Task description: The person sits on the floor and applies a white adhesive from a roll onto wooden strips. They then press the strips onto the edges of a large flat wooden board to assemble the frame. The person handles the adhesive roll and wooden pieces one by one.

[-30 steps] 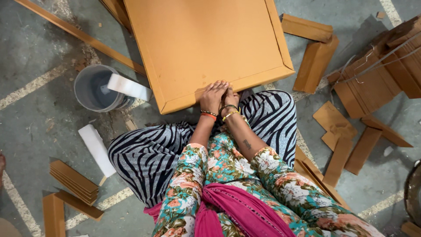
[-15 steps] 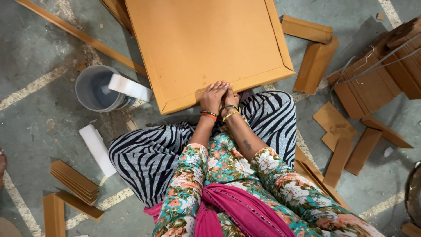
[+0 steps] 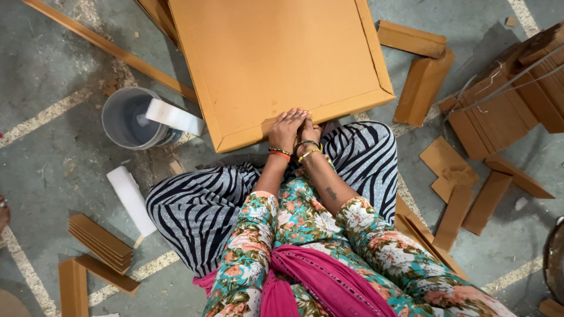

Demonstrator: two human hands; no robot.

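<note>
Hands together at near edge of box (image 3: pixel 276 58), which lies flat on floor (image 3: pixel 53 170) in front of crossed legs. Left hand (image 3: pixel 286 129) flat on the edge, fingers pressed together. Right hand (image 3: pixel 310 130) just behind it, touching; finger state cannot be told. Bucket (image 3: pixel 126 120) to the left, card strips (image 3: pixel 100 235) scattered around.

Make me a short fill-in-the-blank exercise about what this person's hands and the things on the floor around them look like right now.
1. Both hands, the left hand and the right hand, press on the near edge of a large flat ____ panel.
2. The grey bucket holds a ____ foam block.
3. The person's trousers bear a black and white ____ pattern.

Missing words: cardboard; white; striped
</note>
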